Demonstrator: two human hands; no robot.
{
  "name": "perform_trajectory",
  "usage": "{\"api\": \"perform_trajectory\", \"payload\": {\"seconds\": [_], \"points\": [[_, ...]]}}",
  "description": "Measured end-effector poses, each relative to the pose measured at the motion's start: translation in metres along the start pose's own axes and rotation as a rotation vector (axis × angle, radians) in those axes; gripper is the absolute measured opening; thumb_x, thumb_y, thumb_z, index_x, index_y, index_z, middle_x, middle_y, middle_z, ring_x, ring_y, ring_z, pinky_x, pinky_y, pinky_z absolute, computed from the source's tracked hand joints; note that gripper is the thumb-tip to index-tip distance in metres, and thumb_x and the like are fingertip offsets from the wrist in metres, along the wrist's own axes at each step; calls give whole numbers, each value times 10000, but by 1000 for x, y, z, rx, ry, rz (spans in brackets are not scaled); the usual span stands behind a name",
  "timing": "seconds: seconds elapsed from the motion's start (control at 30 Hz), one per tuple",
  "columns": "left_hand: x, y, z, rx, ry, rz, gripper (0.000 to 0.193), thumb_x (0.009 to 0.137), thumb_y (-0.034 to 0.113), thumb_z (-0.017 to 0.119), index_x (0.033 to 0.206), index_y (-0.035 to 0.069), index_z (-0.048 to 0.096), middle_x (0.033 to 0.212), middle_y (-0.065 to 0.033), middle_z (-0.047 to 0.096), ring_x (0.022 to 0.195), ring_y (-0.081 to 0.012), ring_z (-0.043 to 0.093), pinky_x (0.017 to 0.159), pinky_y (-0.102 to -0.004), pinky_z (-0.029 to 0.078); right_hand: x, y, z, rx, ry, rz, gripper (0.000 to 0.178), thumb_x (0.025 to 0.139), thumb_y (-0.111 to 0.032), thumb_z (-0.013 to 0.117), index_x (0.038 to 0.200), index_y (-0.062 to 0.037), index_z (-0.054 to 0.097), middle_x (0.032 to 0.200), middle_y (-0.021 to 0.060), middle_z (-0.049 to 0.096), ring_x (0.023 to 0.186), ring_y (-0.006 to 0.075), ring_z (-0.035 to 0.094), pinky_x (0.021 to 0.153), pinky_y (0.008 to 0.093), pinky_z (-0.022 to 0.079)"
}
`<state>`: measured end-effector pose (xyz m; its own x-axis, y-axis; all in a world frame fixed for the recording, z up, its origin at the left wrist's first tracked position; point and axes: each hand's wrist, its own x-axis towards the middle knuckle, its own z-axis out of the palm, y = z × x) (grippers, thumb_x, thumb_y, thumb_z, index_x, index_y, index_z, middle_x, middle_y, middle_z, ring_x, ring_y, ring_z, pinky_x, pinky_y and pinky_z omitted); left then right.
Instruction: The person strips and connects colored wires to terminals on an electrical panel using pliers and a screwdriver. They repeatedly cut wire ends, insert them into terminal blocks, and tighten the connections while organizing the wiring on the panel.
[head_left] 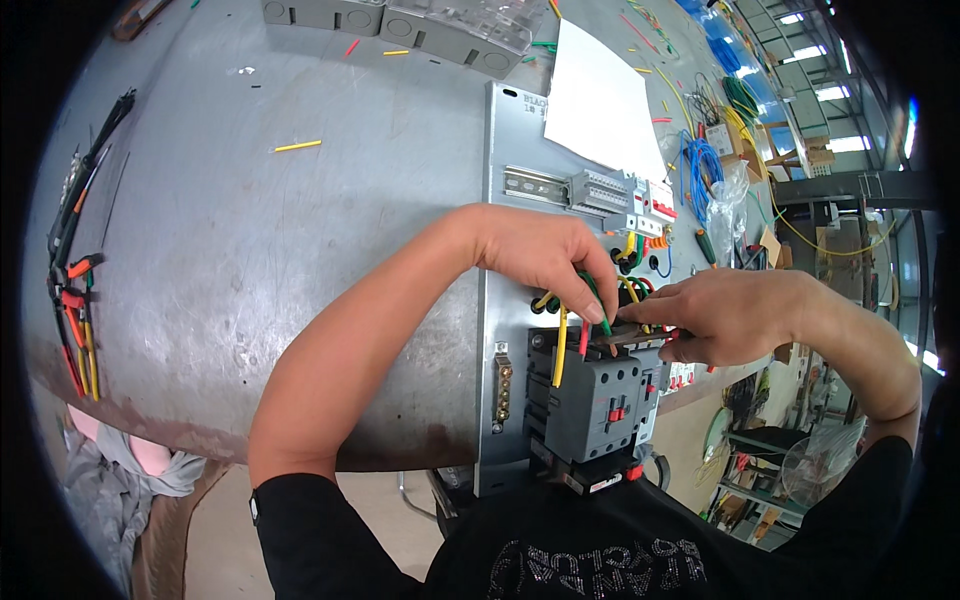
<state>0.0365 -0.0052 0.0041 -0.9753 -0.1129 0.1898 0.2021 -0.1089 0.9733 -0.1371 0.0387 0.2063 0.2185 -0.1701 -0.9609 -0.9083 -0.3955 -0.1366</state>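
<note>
My left hand [560, 262] pinches a green wire [604, 322] between thumb and fingertips, above a grey contactor [595, 405]. Close beside it, a yellow wire [560, 350] and a red wire [584, 338] hang down with loose ends. My right hand [735, 318] is closed on a pair of pliers [640, 338]; their dark metal jaws lie by the green wire's end, and the fingers hide most of the handles. The contactor sits on a grey metal mounting plate [490, 270]. More wires pass through round holes in the plate behind my hands.
On the plate are a terminal block [600, 190], a circuit breaker [655, 200] and a brass terminal bar [503, 388]. White paper [605, 105] covers its far end. Cable ties and pliers [75, 270] lie at left. Grey boxes [450, 30] and coiled blue wire [702, 165] lie farther off.
</note>
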Motion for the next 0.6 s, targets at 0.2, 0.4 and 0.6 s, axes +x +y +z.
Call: {"api": "perform_trajectory", "payload": {"seconds": [0.2, 0.4, 0.6], "points": [[0, -1, -1, -14, -4, 25, 248, 968, 206, 798, 1140, 28, 811, 1015, -1, 776, 892, -71, 645, 779, -251, 510, 3, 11, 11, -56, 105, -43, 408, 1032, -300, 659, 1348, -43, 642, 1085, 214, 704, 1093, 420, 677, 953, 516, 524], [1, 0, 0, -12, 8, -7, 258, 962, 210, 803, 1145, 29, 811, 1024, -4, 779, 907, -77, 653, 793, -252, 515, 2, 17, 14, -159, 178, -60, 370, 982, -342, 715, 1173, -26, 689, 1065, 210, 694, 1063, 397, 679, 949, 515, 522], [0, -6, -2, -21, 11, 42, 262, 961, 211, 800, 1150, 29, 813, 1034, -10, 784, 929, -85, 664, 818, -256, 520, 10, 8, 0, 111, -67, 135, 331, 960, -273, 726, 1152, -14, 654, 875, 202, 713, 870, 410, 718, 792, 504, 542]]}}
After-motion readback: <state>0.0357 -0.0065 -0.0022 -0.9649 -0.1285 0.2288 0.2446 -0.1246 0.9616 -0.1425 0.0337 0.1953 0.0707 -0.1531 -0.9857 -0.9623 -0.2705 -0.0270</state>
